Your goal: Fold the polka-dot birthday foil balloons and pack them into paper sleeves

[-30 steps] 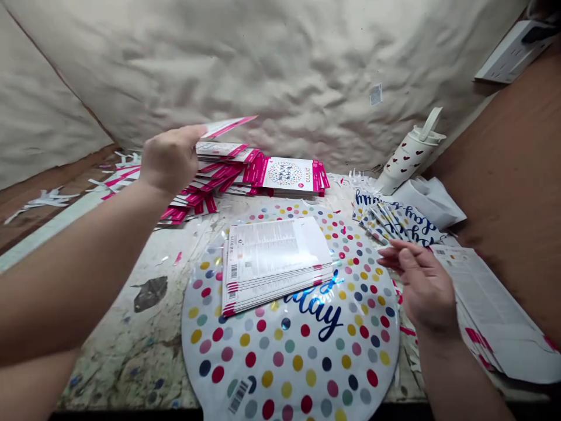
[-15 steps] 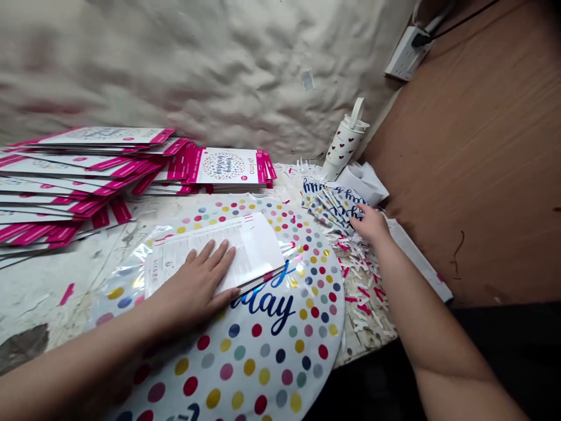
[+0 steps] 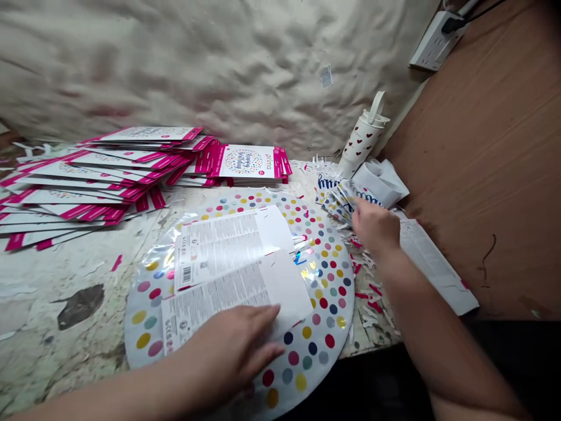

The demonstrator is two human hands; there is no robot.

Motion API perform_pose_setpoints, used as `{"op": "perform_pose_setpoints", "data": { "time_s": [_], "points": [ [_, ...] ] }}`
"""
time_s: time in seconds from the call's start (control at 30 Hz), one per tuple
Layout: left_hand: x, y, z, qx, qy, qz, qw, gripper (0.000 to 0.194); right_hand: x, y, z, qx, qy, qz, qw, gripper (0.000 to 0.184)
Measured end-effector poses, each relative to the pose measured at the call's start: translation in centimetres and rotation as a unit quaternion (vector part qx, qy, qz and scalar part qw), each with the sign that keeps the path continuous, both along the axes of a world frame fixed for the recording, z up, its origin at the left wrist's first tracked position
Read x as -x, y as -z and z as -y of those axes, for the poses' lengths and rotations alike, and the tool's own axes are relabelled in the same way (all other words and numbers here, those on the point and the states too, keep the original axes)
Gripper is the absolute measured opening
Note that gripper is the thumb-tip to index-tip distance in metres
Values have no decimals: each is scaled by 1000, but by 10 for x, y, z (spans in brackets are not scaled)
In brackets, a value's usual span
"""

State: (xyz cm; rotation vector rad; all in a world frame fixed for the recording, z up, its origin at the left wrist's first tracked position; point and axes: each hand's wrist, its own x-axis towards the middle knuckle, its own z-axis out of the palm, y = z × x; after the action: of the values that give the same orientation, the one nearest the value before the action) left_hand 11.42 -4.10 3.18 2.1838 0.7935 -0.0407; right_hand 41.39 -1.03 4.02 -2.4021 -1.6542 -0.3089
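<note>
My left hand (image 3: 232, 351) lies at the bottom of the view, its fingers on the lower of two printed white sheets (image 3: 223, 307). The upper sheet (image 3: 223, 245) overlaps it, and both rest on a round foil balloon with coloured dots (image 3: 324, 280). My right hand (image 3: 372, 228) is at the fanned white strips with blue lettering (image 3: 346, 199), its fingertips against them. Whether those fingers grip anything is hidden.
Pink-edged "Happy Birthday" packs (image 3: 109, 175) lie in a spread pile behind the balloon. A heart-patterned white tumbler (image 3: 362, 140), white wrapping (image 3: 381, 181), a loose sheet (image 3: 432, 263), paper scraps (image 3: 370, 292) and a wall socket strip (image 3: 436, 41) lie to the right.
My left hand has moved toward me, and the sheets now show as two overlapping layers. My right hand has dropped slightly lower beside the strips. The view has turned a little.
</note>
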Motion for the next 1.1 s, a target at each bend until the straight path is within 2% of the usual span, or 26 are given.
{"op": "perform_pose_setpoints", "data": {
  "time_s": [0.03, 0.07, 0.13, 0.17, 0.2, 0.23, 0.3, 0.33, 0.37, 0.4, 0.43, 0.5, 0.53, 0.57, 0.6, 0.63, 0.67, 0.73, 0.77, 0.8, 0.87, 0.93, 1.03, 1.1],
  "points": [
    [-7, -1, -5, 97, -61, 63, 991, 53, 29, 0, 17, -31, -82, -10, 996, 38],
    [-14, -1, -11, 191, -123, 131, 965, 55, 57, 0, 35, -59, -156, -31, 985, 38],
    [-26, 4, -24, 334, -226, 252, 879, 52, 102, 4, 66, -49, -290, -56, 954, 36],
    [-30, 6, -28, 379, -259, 292, 839, 48, 115, 7, 78, -53, -341, -85, 935, 33],
    [-32, 9, -31, 408, -283, 313, 809, 42, 121, 9, 86, -69, -360, -114, 923, 31],
    [-32, 10, -31, 428, -299, 320, 791, 38, 120, 10, 90, -99, -347, -149, 921, 31],
    [-30, 8, -26, 456, -303, 314, 776, 33, 103, 12, 88, -166, -242, -246, 924, 47],
    [-28, 6, -22, 466, -292, 308, 776, 33, 91, 13, 84, -173, -179, -316, 915, 59],
    [-27, 3, -17, 473, -278, 304, 779, 34, 81, 14, 80, -151, -133, -405, 892, 70],
    [-26, 1, -14, 477, -266, 301, 782, 35, 73, 15, 76, -96, -114, -509, 848, 76],
    [-25, -1, -11, 477, -261, 297, 785, 36, 68, 17, 74, -22, -114, -612, 782, 76],
    [-24, -2, -8, 471, -279, 280, 789, 40, 66, 22, 73, 113, -132, -757, 630, 60],
    [-22, -1, -8, 466, -296, 265, 791, 46, 66, 24, 74, 145, -133, -794, 576, 49],
    [-20, 1, -9, 457, -313, 248, 795, 53, 65, 27, 76, 149, -124, -814, 548, 41],
    [-16, 3, -11, 438, -323, 234, 806, 60, 63, 29, 78, 126, -104, -822, 546, 36],
    [-12, 5, -12, 401, -323, 222, 828, 62, 58, 30, 80, 82, -78, -820, 562, 32],
    [-8, 7, -13, 342, -305, 208, 864, 61, 52, 31, 82, 35, -50, -811, 582, 30],
    [-3, 11, -13, 153, -201, 169, 953, 46, 37, 34, 84, -29, -7, -786, 617, 30],
    [-3, 12, -12, 41, -124, 141, 981, 35, 30, 35, 85, -39, 3, -776, 630, 30],
    [-4, 14, -10, -64, -43, 108, 991, 28, 25, 38, 86, -37, 3, -768, 639, 31],
    [-12, 19, -9, -212, 87, 51, 972, 25, 22, 44, 88, -23, -5, -759, 650, 33],
    [-22, 25, -10, -283, 142, 18, 948, 23, 27, 51, 92, -37, -2, -745, 666, 35],
    [-31, 30, -17, -314, 168, 23, 934, 19, 40, 56, 101, -68, 17, -712, 698, 35],
    [-32, 28, -21, -310, 186, 55, 931, 17, 45, 55, 108, -58, 23, -682, 728, 34]
  ]
}}
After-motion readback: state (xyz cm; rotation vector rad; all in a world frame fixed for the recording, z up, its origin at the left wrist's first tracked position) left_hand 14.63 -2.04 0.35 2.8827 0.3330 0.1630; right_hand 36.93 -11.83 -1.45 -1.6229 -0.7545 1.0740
